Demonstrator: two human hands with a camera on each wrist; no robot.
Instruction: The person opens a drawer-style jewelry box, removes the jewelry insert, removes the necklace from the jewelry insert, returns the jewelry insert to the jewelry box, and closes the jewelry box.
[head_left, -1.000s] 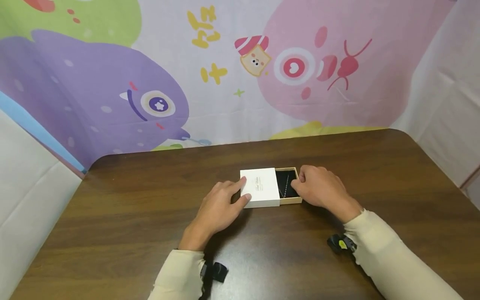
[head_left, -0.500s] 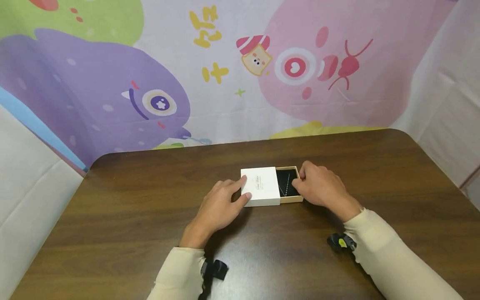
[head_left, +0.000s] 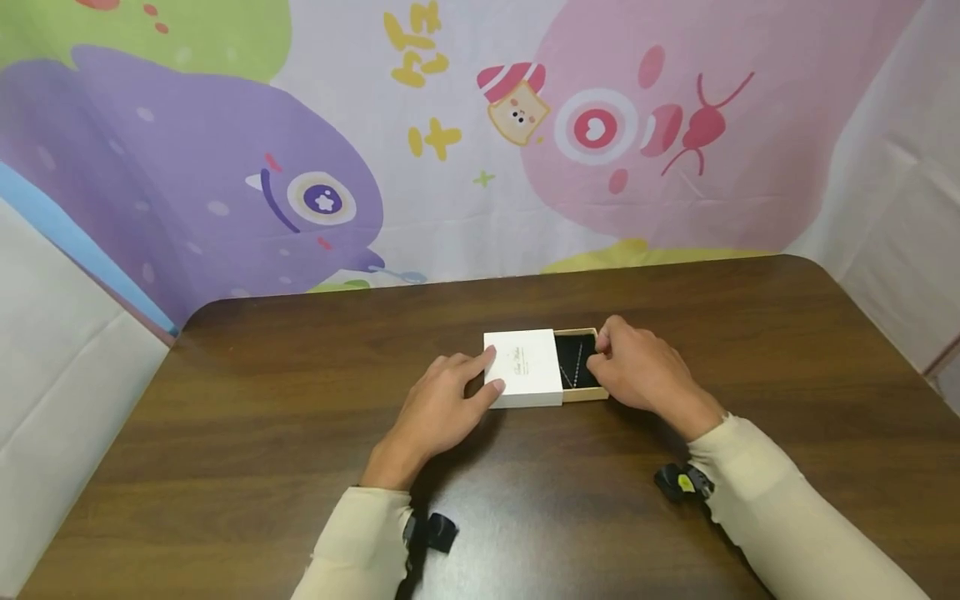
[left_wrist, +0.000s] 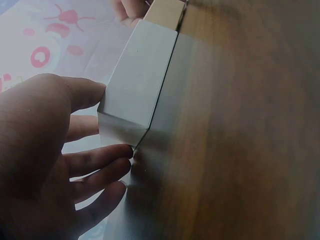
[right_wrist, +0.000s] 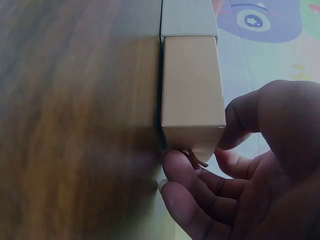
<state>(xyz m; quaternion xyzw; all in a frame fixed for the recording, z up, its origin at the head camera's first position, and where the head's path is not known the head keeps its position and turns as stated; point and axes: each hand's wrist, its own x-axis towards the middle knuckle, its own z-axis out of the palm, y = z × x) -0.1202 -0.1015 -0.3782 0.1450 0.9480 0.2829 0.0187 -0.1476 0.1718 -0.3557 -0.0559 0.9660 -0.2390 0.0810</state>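
Note:
A white gift box sleeve point(head_left: 522, 367) with gold lettering lies on the table in the head view. From its right end juts a tan drawer point(right_wrist: 194, 82), partly out, with a black lining point(head_left: 574, 363) and a thin silver chain point(head_left: 577, 369) on it. My left hand point(head_left: 441, 406) holds the sleeve's left end, thumb and fingers on its edges. The left wrist view shows the other fingers bent near that end. My right hand point(head_left: 645, 372) pinches the drawer's outer end between thumb and fingers. A small brown pull tab point(right_wrist: 197, 159) shows beside those fingers.
The brown wooden table point(head_left: 225, 433) extends around the box on all sides. Behind it hangs a cartoon-printed cloth point(head_left: 450, 208). Pale cloth panels point(head_left: 892, 192) flank the table. Dark wrist straps point(head_left: 432, 533) sit at both sleeve cuffs.
The drawer sits very slightly further out of the sleeve than a second ago. Both hands keep their holds, and the head view has shifted a little.

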